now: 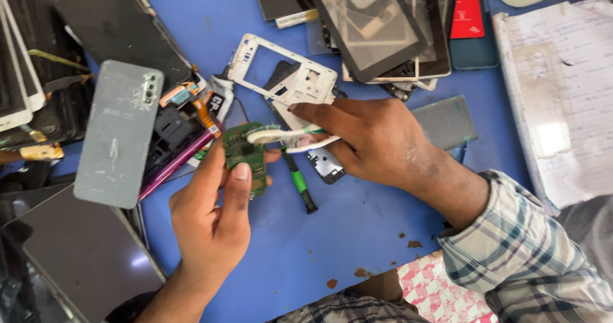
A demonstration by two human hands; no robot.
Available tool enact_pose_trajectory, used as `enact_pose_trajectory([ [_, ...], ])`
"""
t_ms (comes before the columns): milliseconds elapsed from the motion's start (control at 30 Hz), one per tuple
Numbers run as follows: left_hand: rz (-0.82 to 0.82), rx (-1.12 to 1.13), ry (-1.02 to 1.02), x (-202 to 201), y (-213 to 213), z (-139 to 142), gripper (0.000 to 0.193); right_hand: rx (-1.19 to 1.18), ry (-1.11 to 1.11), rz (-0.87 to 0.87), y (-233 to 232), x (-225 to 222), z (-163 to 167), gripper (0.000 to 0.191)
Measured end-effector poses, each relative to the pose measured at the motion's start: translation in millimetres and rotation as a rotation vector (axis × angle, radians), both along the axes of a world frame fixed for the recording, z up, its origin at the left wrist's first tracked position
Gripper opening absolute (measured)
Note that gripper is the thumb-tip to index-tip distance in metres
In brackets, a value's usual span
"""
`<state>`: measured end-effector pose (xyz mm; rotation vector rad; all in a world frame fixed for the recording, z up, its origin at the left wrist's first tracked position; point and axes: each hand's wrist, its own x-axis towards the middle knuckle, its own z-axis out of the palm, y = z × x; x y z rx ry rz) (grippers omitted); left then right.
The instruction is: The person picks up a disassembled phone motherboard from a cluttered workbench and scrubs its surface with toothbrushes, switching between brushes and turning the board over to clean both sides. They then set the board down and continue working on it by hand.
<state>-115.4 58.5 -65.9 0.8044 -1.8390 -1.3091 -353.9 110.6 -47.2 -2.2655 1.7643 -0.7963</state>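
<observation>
Your left hand grips a green circuit board above the blue counter. Your right hand clasps a white toothbrush, its head touching the board.

Blue worktop, scuffed, brown chips near front edge. On it: green-handled screwdriver, white phone frame, grey back cover, stacked screens, paper sheets.

Toothbrush handle hidden inside right hand; circuit board lower half behind left thumb.
</observation>
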Motion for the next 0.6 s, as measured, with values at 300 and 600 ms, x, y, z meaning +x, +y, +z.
enact_pose_trajectory([
  [300,0.059,0.079,0.082,4,2,8,0.027,0.016,0.008,-0.096,1,-6,-4,0.046],
  [600,0.070,0.171,-0.046,-6,3,-4,0.036,-0.049,-0.043,-0.002,5,-12,-9,0.045],
])
